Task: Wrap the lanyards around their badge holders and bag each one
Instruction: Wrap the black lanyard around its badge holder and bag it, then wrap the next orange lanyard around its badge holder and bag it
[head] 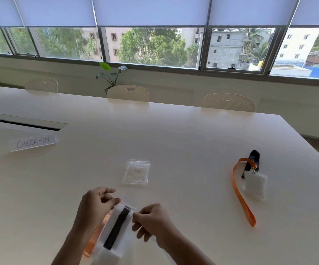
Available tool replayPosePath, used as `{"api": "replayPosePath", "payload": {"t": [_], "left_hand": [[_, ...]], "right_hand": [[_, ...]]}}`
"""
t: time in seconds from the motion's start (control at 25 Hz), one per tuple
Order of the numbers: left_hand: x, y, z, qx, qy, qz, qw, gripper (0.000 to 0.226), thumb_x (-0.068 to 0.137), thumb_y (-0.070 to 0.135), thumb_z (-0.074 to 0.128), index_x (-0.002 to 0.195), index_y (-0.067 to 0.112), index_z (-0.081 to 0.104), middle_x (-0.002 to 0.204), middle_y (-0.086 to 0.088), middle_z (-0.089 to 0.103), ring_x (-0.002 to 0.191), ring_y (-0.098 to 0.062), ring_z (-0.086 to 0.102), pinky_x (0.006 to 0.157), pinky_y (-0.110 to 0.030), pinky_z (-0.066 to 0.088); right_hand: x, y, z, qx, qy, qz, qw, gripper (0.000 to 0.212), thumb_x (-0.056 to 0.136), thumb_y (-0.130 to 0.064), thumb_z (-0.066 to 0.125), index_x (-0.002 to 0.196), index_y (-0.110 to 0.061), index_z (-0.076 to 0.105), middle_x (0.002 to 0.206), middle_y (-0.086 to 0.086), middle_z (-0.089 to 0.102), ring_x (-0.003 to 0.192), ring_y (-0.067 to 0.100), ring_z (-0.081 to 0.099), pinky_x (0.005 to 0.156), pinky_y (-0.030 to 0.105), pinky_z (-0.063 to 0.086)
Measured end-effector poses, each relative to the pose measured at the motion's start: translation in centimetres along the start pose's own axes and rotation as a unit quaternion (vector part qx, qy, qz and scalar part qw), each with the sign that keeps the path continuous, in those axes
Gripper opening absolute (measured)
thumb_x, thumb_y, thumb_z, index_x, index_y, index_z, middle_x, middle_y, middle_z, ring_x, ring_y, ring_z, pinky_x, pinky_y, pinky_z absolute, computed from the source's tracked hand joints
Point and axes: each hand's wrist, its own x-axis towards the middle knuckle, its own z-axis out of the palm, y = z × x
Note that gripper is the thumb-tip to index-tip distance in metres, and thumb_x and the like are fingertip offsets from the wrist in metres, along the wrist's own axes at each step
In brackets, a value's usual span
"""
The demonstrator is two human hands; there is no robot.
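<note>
While both hands pinch the mouth of a clear bag, a badge holder wound with a black lanyard sits inside it, at the near edge of the desk. The left hand grips the bag's top left corner between thumb and fingertips, fingers curled narrow; the right hand pinches the top right corner the same way. Something orange shows under the left wrist; I cannot tell what it is.

The step looks like sealing the bag. To do it well, the wrapped strap should lie flat and fully below the zip line, so nothing catches in the closure. Pressing from one corner across to the other, rather than at both ends at once, would push the air out and close the strip evenly. Keeping the bag taut between the hands helps the tracks meet.

Count: one bagged holder in hand. One spare bag lies just beyond, though it may be a small stack; that is unclear. To the right, well apart, lies one unwrapped holder, with an orange strap and a black strap beside it; whether a second holder lies under it cannot be told. One "CHECK-IN" sign stands far left.
</note>
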Motion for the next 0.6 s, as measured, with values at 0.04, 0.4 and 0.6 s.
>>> {"api": "replayPosePath", "payload": {"t": [0.04,0.4,0.6], "left_hand": [[0.1,-0.2,0.0,0.020,-0.006,-0.004,1.000,0.035,0.081,0.012,0.094,0.113,0.013,0.080,0.069,0.004,0.080,0.066,-0.006,0.078,0.075,-0.033,0.067],[0.8,0.5,1.7,0.112,0.013,-0.005,0.994,0.035,0.088,0.030,0.089,0.118,0.015,0.080,0.097,0.003,0.082,0.088,-0.017,0.076,0.084,-0.033,0.063],[1.0,4.6,6.0,0.095,0.007,0.105,0.990,0.039,0.082,0.017,0.094,0.119,0.010,0.082,0.104,-0.002,0.083,0.090,-0.019,0.077,0.087,-0.033,0.061]], "right_hand": [[0.2,0.2,0.3,-0.008,0.004,0.011,1.000,0.027,0.100,-0.014,0.068,0.094,0.010,0.078,0.066,0.010,0.077,0.040,0.016,0.064,0.034,0.024,0.043],[1.5,2.5,-3.0,-0.108,0.043,-0.028,0.993,0.028,0.095,-0.029,0.075,0.083,-0.003,0.079,0.073,0.012,0.084,0.040,0.010,0.064,0.037,0.022,0.046],[1.9,2.4,-11.1,-0.212,0.155,-0.135,0.955,0.012,0.090,-0.026,0.077,0.079,-0.025,0.082,0.076,-0.004,0.082,0.059,-0.003,0.066,0.063,0.017,0.053]]}}
